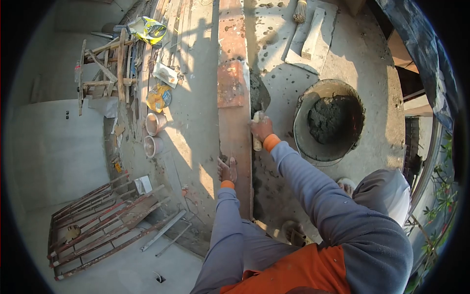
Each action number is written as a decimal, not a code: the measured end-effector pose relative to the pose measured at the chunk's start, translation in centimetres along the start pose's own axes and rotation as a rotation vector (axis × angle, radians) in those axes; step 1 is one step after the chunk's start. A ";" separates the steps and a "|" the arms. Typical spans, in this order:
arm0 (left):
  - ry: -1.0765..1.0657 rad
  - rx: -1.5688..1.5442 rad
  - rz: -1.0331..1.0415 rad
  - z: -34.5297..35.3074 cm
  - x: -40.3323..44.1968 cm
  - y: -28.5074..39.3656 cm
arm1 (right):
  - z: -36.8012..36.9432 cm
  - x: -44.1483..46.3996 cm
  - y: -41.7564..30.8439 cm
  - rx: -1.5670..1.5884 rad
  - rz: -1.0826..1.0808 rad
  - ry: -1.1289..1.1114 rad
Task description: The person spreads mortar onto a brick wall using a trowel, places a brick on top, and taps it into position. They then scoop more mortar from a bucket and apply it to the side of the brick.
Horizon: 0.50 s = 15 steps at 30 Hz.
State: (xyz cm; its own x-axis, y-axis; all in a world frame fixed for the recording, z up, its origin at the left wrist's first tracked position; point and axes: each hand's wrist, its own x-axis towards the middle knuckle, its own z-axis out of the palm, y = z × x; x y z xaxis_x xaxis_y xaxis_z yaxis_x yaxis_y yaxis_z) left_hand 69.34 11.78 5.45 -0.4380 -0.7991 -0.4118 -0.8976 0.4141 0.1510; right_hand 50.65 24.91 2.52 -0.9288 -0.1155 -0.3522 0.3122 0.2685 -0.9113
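Note:
My right hand (262, 126) is wrapped round the pale handle of a trowel (259, 90), whose mortar-smeared blade lies along the right side of a long, narrow reddish ledge (235, 137). On that ledge, ahead of my hands, sits a reddish-orange slab or brick (230, 84). My left hand (226, 171) is at the ledge's left edge, thumb apart from the fingers. A small dark lump of mortar (223, 158) shows at its fingertips; whether the fingers touch it I cannot tell. Both wrists have orange cuffs.
A large tub (302, 110) of wet grey mortar (327, 120) stands to the right. Beyond it lie a board (313, 36) and a brush (300, 11). Leftward are two buckets (153, 146), scrap wood (121, 66), bags (159, 98) and a rusty metal grille (98, 230).

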 end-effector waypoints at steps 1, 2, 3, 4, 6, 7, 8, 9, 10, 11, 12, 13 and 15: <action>-0.009 0.001 0.003 0.0 0.0 -0.2 | 0.4 0.6 1.6 0.004 0.003 0.000; -0.020 0.000 0.008 0.0 0.1 -0.3 | 1.2 1.7 4.2 -0.072 -0.175 -0.044; -0.023 0.002 0.009 0.1 0.2 -0.5 | 1.5 2.3 5.6 -0.151 -0.352 -0.086; -0.019 0.000 0.008 0.3 0.2 -0.6 | -0.4 1.5 3.7 -0.152 -0.349 -0.084; -0.013 -0.008 0.015 0.4 0.5 -0.6 | -3.9 0.5 0.3 0.505 0.208 -0.316; -0.011 -0.014 0.021 0.4 0.5 -0.6 | -3.9 0.4 0.4 0.592 0.192 -0.311; -0.010 -0.016 0.026 0.4 0.5 -0.7 | -4.1 0.3 0.2 0.594 0.190 -0.305; -0.011 -0.014 0.034 0.3 0.4 -0.6 | -4.4 0.1 0.1 0.665 0.179 -0.310; -0.019 -0.013 0.024 0.2 0.3 -0.6 | -4.7 -0.1 0.0 0.736 0.168 -0.315; -0.025 -0.012 0.015 0.1 0.2 -0.5 | -5.1 -0.3 0.0 0.740 0.165 -0.310; -0.022 -0.011 0.022 0.3 0.3 -0.8 | -6.0 -0.7 -0.8 0.699 0.142 -0.290; -0.010 -0.009 0.039 0.4 0.5 -1.0 | -6.6 -1.0 -1.6 0.657 0.119 -0.272; 0.005 -0.009 0.059 0.5 0.5 -1.2 | -5.6 -1.0 -1.9 0.499 0.040 -0.066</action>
State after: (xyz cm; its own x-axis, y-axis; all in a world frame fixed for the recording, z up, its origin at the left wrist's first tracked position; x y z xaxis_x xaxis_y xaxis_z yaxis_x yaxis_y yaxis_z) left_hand 70.19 11.06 4.64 -0.4902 -0.7758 -0.3974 -0.8707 0.4565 0.1830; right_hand 49.85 29.90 5.84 -0.9046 -0.1791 -0.3868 0.4195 -0.2137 -0.8822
